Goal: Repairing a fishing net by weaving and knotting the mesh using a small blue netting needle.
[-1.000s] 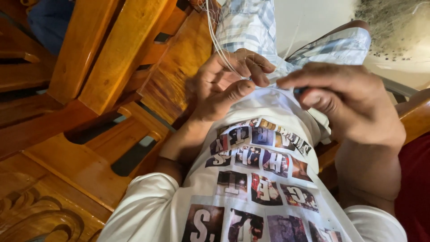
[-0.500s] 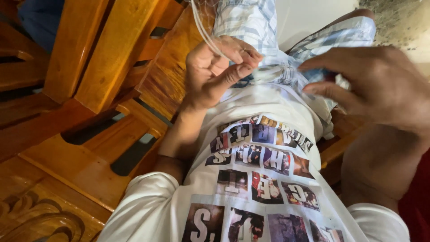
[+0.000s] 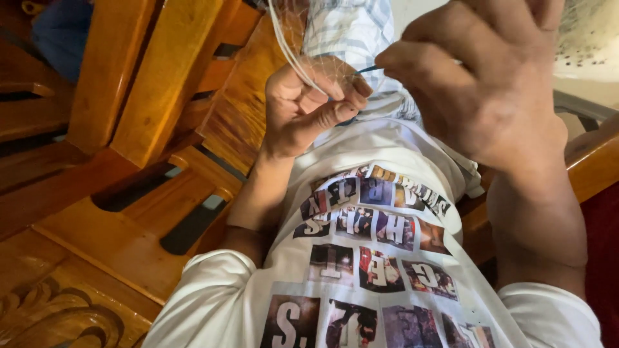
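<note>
A fine, pale mesh net [image 3: 303,61] with white cords is gripped in the clenched left hand [image 3: 309,106] above the lap. A thin dark needle [image 3: 369,68] is pinched by the right hand [image 3: 490,84], which has been raised higher and nearer than half a second ago.

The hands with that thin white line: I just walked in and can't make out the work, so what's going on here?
A person seated on a wooden bench, in a white printed T-shirt, is working fine netting with both bare hands. The left hand has its grip closed on a white cord and the mesh beside it. The right hand, raised close to the camera, pinches a slim dark tool whose tip meets the left fingertips. What the tool is exactly cannot be told.
</note>
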